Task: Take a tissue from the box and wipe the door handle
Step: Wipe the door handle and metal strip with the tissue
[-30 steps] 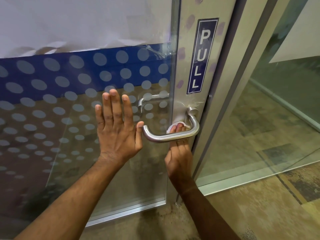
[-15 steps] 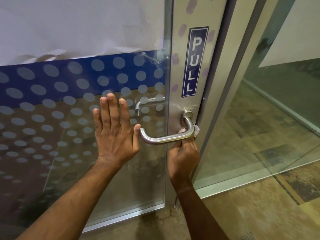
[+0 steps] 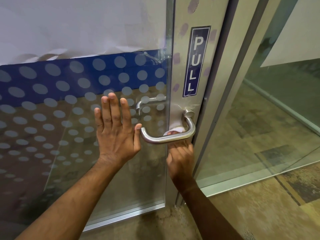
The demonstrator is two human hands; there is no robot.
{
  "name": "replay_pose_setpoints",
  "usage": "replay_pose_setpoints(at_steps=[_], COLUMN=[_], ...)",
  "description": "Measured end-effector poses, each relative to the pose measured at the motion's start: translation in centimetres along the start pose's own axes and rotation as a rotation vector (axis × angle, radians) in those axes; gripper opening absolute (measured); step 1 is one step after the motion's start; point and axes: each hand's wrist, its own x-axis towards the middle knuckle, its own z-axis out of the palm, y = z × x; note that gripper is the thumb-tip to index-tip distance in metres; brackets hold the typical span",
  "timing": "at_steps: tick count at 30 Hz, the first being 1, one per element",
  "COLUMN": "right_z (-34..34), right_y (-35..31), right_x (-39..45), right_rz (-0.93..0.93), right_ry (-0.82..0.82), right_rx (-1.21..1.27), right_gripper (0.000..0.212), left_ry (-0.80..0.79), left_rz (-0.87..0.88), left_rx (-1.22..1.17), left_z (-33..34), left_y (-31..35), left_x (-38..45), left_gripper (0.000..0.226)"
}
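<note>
Door handle (image 3: 170,138), brushed metal lever, ran roughly horizontal across the door stile: pivot end at right by the door edge, free end curving up toward the left onto the glass. Left hand (image 3: 116,134) lay flat on the dotted glass pane (image 3: 52,118), fingers spread and released, thumb tip touching the lever's left end. Right hand (image 3: 181,156) came up from below behind the bar, fingers clenched on a white tissue (image 3: 176,129), wadded betw. bar and stile just left of the pivot. Blue "PULL" sign (image 3: 196,61) sat vert. above.
</note>
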Motion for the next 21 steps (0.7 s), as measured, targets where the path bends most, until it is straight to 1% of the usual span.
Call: replay_pose_setpoints(at_steps=[1, 3, 5, 7, 8, 11, 13, 15, 17, 21], right_z=[-0.4, -1.2, -2.0, -3.1, -3.7, -5.5, -6.7, -7.6, -8.3, -8.9], right_y=[0.2, 0.4, 0.2, -0.1, -0.3, -0.2, -0.3, -0.5, -0.7, -1.5], right_x=[-0.4, -0.8, -0.7, -0.3, -0.1, 0.9, 2.3, 3.9, 5.3, 7.6], right_rz=[0.002, 0.013, 0.055, 0.15, 0.21, 0.319, 0.351, 0.331, 0.285, 0.099], right_ry=[-0.047, -0.119, -0.088, 0.023, 0.105, 0.356, 0.449, 0.492, 0.5, 0.413], right_rx=[-0.015, 0.006, 0.049, 0.089, 0.121, 0.264, 0.363, 0.381, 0.374, 0.346], right_gripper=[0.045, 0.048, 0.043, 0.031, 0.029, 0.032, 0.036, 0.038, 0.042, 0.04], left_ry=[0.001, -0.006, -0.022, -0.036, -0.043, -0.051, -0.04, -0.02, -0.006, 0.027], left_rz=[0.001, 0.001, -0.001, -0.004, -0.007, -0.022, -0.044, -0.056, -0.045, -0.059], left_rx=[0.0, -0.004, -0.005, -0.012, -0.019, -0.033, -0.056, -0.069, -0.052, -0.048], left_z=[0.0, -0.2, -0.4, -0.7, -1.0, -1.8, -2.3, -2.7, -3.1, -4.0], left_y=[0.0, 0.0, 0.0, 0.0, 0.0, 0.4, 0.9, 1.4, 1.6, 1.4], left_x=[0.0, 0.0, 0.0, 0.1, 0.1, 0.1, 0.0, 0.2, 0.6, 2.4], left_gripper=[0.091, 0.09, 0.09, 0.092, 0.094, 0.098, 0.097, 0.094, 0.093, 0.087])
